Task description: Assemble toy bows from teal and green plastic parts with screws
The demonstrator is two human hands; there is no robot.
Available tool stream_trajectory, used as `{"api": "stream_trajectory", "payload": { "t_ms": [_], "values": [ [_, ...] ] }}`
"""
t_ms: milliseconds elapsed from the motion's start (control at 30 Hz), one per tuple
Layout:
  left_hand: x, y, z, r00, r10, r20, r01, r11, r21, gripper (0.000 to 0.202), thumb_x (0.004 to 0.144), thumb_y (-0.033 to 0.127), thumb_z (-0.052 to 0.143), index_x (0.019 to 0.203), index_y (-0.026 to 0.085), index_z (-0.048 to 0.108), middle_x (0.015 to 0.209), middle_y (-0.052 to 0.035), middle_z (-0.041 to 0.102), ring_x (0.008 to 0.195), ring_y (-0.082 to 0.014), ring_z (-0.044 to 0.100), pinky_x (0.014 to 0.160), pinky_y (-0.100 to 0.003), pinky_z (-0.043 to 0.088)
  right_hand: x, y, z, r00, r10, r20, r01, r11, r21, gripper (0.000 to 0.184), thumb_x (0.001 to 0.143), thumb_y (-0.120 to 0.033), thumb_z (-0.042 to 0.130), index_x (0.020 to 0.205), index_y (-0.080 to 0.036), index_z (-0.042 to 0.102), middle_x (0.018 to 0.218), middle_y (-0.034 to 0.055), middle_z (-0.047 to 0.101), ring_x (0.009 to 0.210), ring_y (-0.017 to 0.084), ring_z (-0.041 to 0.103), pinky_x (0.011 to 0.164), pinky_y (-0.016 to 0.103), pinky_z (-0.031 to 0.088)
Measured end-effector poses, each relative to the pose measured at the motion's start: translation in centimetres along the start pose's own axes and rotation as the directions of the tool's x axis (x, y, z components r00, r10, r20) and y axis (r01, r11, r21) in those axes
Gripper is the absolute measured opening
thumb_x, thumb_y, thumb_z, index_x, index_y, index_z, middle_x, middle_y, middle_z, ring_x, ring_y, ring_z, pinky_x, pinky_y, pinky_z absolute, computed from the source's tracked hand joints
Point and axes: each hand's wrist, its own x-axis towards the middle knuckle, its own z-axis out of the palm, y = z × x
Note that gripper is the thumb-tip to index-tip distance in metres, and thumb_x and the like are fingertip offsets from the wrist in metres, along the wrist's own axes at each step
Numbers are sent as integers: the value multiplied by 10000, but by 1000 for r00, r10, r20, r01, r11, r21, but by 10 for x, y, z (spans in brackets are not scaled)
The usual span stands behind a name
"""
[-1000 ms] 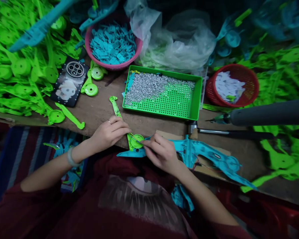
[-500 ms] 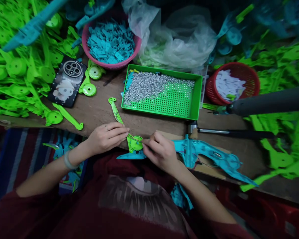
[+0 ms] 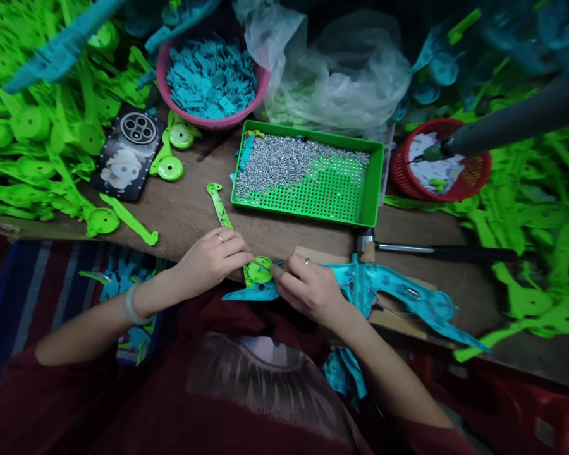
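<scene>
My left hand (image 3: pixel 215 256) is closed, its fingertips pinched together at the left edge of a lime-green plastic part with a round disc (image 3: pixel 260 270). Opposite it, my right hand (image 3: pixel 308 284) is also closed, thumb and fingers pinching at the disc's right side. A thin strand (image 3: pixel 262 264) seems to run between the two sets of fingertips over the disc; its kind is too small to tell. The green part's long hooked arm (image 3: pixel 218 203) extends beyond my left hand. Below lies a blue plastic bow-shaped body (image 3: pixel 398 284) with thin wires, partly covered by my right hand.
A green perforated tray (image 3: pixel 308 218) of screws stands ahead. Behind are a pink bowl (image 3: pixel 213 123) of blue pieces and a red basket (image 3: pixel 403 170). A hammer (image 3: pixel 436 252) lies right, under a hanging power screwdriver (image 3: pixel 483 136). A phone (image 3: pixel 128 151) and green parts lie left.
The hanging screwdriver has swung up and left over the red basket. My left hand has shifted slightly right along the green part; my right hand has turned a little, showing a ring.
</scene>
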Motion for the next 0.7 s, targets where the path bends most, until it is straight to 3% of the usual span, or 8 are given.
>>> {"api": "stream_trajectory", "payload": {
  "t_ms": [167,500,700],
  "values": [
    [-5,1,4,999,-11,-34,10,999,-43,146,985,159,506,1019,144,647,971,-65,674,956,-198,577,901,-368,509,-3,3,-3,995,-91,43,93,995,-39,256,992,-176,434,930,-162,682,675,1,478,618,117,403,521,271,273],
    [-9,-4,11,994,34,-108,-38,999,-31,172,981,125,476,1007,159,643,987,-72,685,985,-201,589,910,-380,539,-7,5,1,999,-49,6,48,996,75,226,975,-184,462,988,-137,682,705,17,530,636,127,448,525,271,309],
    [-8,-2,10,998,15,-61,-16,1000,-27,171,982,148,494,1047,159,652,960,-69,678,963,-202,585,905,-387,541,-6,6,1,998,-67,2,67,995,68,235,976,-181,458,994,-124,686,706,23,540,634,133,441,521,270,309]
  ]
}}
